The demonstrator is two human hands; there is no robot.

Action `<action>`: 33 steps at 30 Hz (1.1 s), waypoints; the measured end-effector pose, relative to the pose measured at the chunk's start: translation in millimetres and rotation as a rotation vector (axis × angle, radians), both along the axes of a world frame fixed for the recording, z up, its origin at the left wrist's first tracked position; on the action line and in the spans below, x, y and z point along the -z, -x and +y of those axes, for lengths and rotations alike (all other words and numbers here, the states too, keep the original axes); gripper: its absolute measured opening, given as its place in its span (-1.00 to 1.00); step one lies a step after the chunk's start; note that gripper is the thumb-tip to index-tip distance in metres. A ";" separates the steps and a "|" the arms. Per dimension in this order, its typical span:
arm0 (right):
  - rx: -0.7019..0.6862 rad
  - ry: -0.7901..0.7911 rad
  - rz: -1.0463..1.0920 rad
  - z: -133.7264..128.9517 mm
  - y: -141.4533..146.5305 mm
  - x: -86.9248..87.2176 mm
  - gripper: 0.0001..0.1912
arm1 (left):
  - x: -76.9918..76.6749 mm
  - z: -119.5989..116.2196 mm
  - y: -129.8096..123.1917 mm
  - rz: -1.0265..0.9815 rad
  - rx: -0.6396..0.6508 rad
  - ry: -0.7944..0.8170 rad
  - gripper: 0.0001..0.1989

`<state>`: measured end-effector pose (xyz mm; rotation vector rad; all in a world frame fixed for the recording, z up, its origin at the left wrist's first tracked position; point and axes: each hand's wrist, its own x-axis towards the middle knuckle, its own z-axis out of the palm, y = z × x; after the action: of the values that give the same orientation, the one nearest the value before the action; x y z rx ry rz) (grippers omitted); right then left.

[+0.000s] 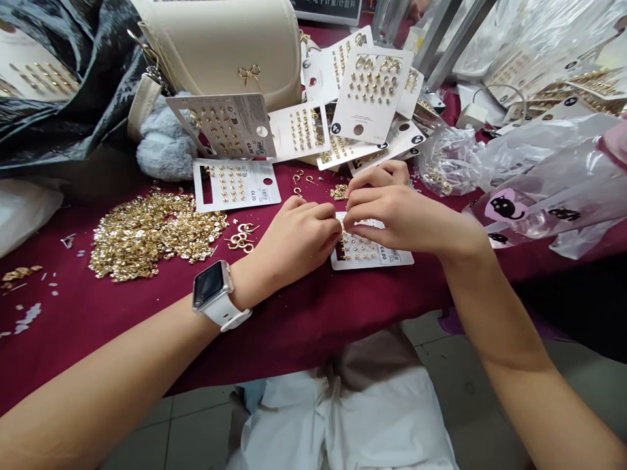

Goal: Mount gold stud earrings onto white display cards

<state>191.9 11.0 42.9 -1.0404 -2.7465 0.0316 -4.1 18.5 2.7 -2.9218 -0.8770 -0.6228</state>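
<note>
My left hand [298, 245], with a white smartwatch [214, 294] on its wrist, and my right hand [396, 212] meet above a white earring card [377, 256] lying on the table. The fingertips of both hands are closed at the card's upper edge, and they hide whatever small piece they may pinch. The card carries rows of gold studs. A large heap of loose gold studs [157, 236] lies to the left, and several gold hook earrings [243, 238] lie between it and my left hand.
A maroon tablecloth [294, 320] covers the table. Behind my hands are more earring cards [372, 94], a cream handbag [215, 49] and a grey plush toy [164, 149]. Clear plastic bags [548, 183] lie at the right, dark satin fabric [63, 85] at the left.
</note>
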 end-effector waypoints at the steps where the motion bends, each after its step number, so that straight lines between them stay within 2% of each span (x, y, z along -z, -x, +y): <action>1: -0.003 0.001 -0.011 -0.5 0.4 -0.6 -0.72 | 0.1 0.1 -0.1 -0.006 0.004 -0.006 -0.77; 13: 0.035 0.060 -0.064 -1.8 3.9 -2.3 -0.75 | 2.5 0.3 -1.0 -0.002 -0.015 -0.011 -0.75; 20: 0.059 0.084 0.025 -1.4 -3.4 -1.0 -0.80 | 3.0 1.2 1.3 -0.014 -0.004 0.022 -0.80; 24: 0.267 -0.043 0.189 5.4 -25.0 -0.9 -0.80 | 2.5 1.4 2.7 -0.002 0.003 0.017 -0.78; 27: 0.463 -0.130 0.206 14.9 -42.9 4.4 -0.78 | 2.0 1.4 4.3 -0.004 0.027 -0.058 -0.78; 29: 0.537 -0.118 0.160 19.7 -50.7 9.2 -0.77 | 2.1 1.3 5.6 -0.014 0.047 -0.113 -0.78; 33: 0.591 -0.050 0.061 21.8 -53.9 13.6 -0.77 | 2.8 1.7 6.9 -0.034 0.036 -0.188 -0.75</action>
<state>245.9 32.8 29.4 -1.7493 -2.2681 -0.0925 -11.0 20.2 -0.1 -2.7718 -0.7269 -0.7173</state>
